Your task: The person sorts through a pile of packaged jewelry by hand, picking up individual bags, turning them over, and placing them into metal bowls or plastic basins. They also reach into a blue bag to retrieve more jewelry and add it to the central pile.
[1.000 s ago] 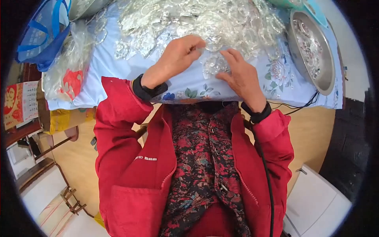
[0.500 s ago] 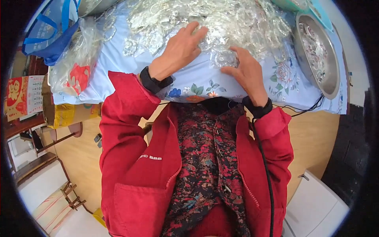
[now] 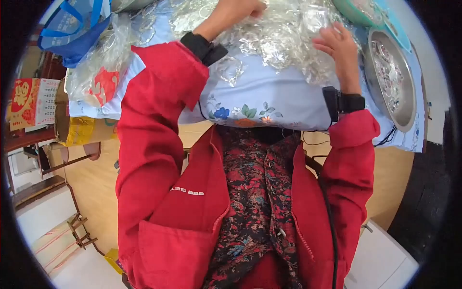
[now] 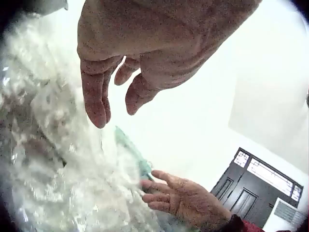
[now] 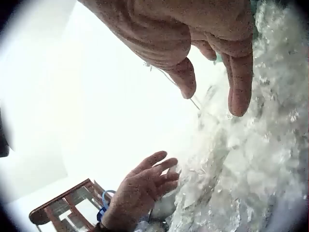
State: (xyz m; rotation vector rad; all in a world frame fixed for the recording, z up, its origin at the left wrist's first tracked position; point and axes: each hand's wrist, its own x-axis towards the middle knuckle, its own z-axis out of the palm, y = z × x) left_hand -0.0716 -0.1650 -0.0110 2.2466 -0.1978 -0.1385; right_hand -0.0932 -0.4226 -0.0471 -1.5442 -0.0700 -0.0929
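Clear, shiny plastic packets lie in a wide pile (image 3: 284, 41) on the cloth-covered table. Over the pile's upper left part in the head view, my left hand (image 3: 235, 14) hangs with bent, relaxed fingers. At the pile's right side is my right hand (image 3: 342, 50), fingers spread. In the left wrist view the left hand (image 4: 149, 46) has its fingers pointing down beside the packets (image 4: 58, 145), nothing visible in them. From the right wrist, the right hand (image 5: 193, 36) appears with fingertips over the packets (image 5: 256, 164); contact is hard to tell.
A metal bowl (image 3: 408, 108) with small packets stands on the right, near green-blue containers (image 3: 395, 31). On the left are a clear plastic bag with a red patch (image 3: 103, 84) and a blue bag (image 3: 72, 43). A black cable (image 3: 327, 202) hangs along the right sleeve.
Both hands have moved farther over the table and apart, the left upward, the right up and to the right. Packets near the front edge have shifted; the pile reaches lower at the right centre.
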